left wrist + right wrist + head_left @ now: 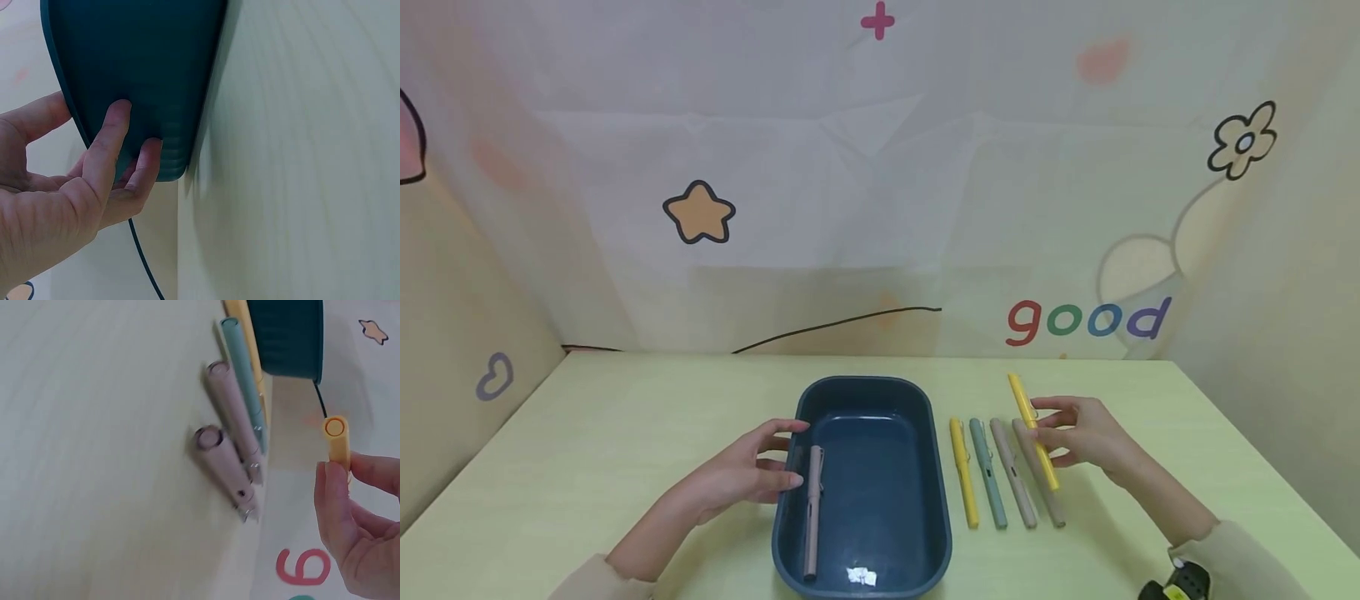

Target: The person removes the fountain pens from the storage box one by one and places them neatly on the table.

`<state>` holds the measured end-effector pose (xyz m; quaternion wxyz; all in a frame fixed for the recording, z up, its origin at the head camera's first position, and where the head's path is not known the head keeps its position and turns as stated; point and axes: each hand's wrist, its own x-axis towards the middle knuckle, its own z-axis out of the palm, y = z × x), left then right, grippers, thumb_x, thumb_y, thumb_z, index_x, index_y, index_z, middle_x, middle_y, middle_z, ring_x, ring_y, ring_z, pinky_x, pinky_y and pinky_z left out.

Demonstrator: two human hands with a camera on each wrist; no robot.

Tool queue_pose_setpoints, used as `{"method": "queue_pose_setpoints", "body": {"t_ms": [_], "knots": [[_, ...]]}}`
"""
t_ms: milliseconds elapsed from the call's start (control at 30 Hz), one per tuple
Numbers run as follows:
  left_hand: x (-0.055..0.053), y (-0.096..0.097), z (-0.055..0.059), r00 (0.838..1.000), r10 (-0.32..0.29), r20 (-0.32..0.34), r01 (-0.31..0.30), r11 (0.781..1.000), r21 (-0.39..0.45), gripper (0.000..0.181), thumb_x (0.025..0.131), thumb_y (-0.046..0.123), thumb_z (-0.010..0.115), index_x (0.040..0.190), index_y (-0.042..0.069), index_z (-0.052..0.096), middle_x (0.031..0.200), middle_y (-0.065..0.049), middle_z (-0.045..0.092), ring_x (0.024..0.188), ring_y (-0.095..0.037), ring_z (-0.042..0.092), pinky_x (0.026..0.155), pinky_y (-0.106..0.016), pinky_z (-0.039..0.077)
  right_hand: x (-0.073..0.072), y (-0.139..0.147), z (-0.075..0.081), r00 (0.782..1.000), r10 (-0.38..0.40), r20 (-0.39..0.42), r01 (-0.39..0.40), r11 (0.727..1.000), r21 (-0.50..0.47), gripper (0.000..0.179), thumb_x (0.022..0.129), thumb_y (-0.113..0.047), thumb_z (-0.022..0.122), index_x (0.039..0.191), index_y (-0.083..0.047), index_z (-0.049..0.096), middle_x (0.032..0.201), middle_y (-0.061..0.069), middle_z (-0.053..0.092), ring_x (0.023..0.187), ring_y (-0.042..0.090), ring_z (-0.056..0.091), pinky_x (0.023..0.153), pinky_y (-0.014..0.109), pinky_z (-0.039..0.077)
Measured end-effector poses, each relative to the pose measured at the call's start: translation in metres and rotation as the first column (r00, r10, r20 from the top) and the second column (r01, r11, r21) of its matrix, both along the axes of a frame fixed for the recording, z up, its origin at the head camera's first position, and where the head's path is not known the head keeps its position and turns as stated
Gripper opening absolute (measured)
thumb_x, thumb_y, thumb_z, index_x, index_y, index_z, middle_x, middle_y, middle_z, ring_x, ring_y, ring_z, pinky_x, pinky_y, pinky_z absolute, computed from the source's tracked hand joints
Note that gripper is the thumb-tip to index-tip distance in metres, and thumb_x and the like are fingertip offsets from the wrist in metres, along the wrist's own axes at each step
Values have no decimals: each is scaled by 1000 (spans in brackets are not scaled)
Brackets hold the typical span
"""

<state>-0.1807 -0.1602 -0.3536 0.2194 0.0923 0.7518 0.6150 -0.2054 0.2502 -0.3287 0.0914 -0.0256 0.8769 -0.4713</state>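
A dark blue tray (pixel 880 475) stands in the middle of the table. My left hand (pixel 752 467) holds its left side, with some fingertips over the rim and other fingers (pixel 111 134) against the outer wall. Inside, along the left wall, lies a greyish-pink pen (pixel 812 512). My right hand (pixel 1086 437) pinches a yellow pen (pixel 1022 400) between thumb and fingers, raised above the table and tilted. Under it, partly covered in the head view, lies a grey pen (pixel 1054 504).
Right of the tray, side by side, lie another yellow pen (pixel 964 475), a teal pen (pixel 988 475) and a second greyish pen (pixel 1013 475). A printed cloth wall (pixel 850 183) rises behind the pale table (pixel 625 433).
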Motion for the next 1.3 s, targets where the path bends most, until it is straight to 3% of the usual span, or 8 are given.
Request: {"method": "queue_pose_setpoints", "body": {"t_ms": [267,633,1300], "knots": [[-2,0,1,1000,2,-5,-2,1000,-3,67,80,3,67,136,7,31,131,-26,35,99,-27,57,78,-46,52,2,22,-9,999,-36,23,35,999,24,62,81,-16,69,128,12,40,91,12,61,72,16,62,63,38,56],[-2,0,-2,1000,0,-12,0,1000,-6,66,80,3,67,136,6,31,130,-26,37,99,-27,57,78,-46,52,5,40,-23,999,-14,43,13,999,39,59,83,-12,66,127,15,38,89,9,61,70,17,62,60,37,56],[0,1,1,1000,14,-8,-14,1000,-17,65,80,3,67,135,6,33,130,-26,36,99,-27,58,78,-46,52,4,51,-38,995,-1,100,-4,999,45,59,82,-12,67,126,16,37,90,11,60,71,18,62,60,36,55]]}}
